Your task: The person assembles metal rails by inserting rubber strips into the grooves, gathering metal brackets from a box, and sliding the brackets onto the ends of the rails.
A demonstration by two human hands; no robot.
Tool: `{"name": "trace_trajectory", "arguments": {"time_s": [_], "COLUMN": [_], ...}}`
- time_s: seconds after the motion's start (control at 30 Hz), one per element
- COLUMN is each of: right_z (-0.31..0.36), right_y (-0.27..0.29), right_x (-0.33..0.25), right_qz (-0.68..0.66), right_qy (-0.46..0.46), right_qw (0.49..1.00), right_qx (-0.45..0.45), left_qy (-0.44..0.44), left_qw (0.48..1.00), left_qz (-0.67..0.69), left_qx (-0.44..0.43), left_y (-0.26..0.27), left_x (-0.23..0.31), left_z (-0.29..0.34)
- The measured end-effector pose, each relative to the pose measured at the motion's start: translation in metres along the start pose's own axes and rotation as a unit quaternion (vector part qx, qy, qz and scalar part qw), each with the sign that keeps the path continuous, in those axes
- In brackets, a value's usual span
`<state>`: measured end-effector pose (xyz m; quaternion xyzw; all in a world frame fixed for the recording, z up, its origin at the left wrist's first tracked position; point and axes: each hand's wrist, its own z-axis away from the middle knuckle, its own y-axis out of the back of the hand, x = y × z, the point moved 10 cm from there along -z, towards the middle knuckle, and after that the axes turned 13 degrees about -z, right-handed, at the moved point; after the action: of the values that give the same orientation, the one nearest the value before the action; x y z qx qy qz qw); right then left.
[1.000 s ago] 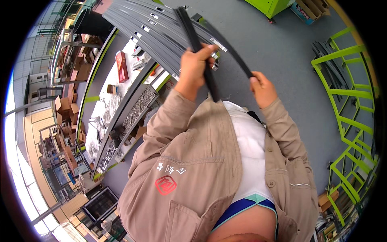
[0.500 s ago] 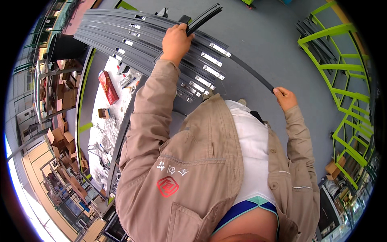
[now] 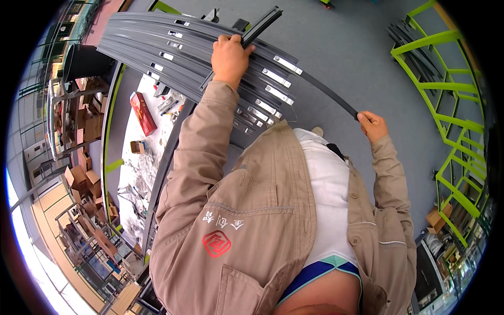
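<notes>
Several long dark grey metal profiles (image 3: 142, 37) lie side by side, with silver metal tabs (image 3: 277, 95) at their near right ends. My left hand (image 3: 230, 60) is closed around a dark grooved bar (image 3: 264, 26) that lies crosswise over them. Part of the bar is hidden under the hand. At the right, my right hand (image 3: 373, 126) pinches the end of a narrow dark strip (image 3: 331, 94) between thumb and fingers. The strip curves from the outermost profile's end, beside its silver tab, out over the floor to that hand.
Left of the profiles, a bench with a white covering (image 3: 128, 181) carries a red box (image 3: 143, 113) and a small open carton (image 3: 137, 147). Bright green metal racks (image 3: 457, 123) stand along the right. A black bin (image 3: 86, 65) and cardboard boxes (image 3: 79, 181) are farther left.
The crosswise bar's far end has swung slightly left, with my left hand still on it. My right hand holds the strip's end in nearly the same place.
</notes>
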<state>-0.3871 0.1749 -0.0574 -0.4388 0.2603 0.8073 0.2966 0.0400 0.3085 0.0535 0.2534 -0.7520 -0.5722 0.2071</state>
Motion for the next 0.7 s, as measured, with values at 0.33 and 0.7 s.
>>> {"name": "trace_trajectory", "arguments": {"time_s": [0.33,0.7], "right_z": [-0.058,-0.079], "right_y": [-0.084,-0.100], "right_x": [-0.042,-0.024], "right_qz": [0.039,-0.064], "right_qy": [0.036,-0.107], "right_qw": [0.995,0.982], "right_qx": [-0.080,-0.142], "left_qy": [0.020,0.035], "left_qw": [1.000,0.999], "left_qz": [-0.002,0.011], "left_qx": [-0.013,-0.017], "left_y": [0.001,-0.004], "left_x": [0.002,-0.003], "left_z": [0.004,0.007]}}
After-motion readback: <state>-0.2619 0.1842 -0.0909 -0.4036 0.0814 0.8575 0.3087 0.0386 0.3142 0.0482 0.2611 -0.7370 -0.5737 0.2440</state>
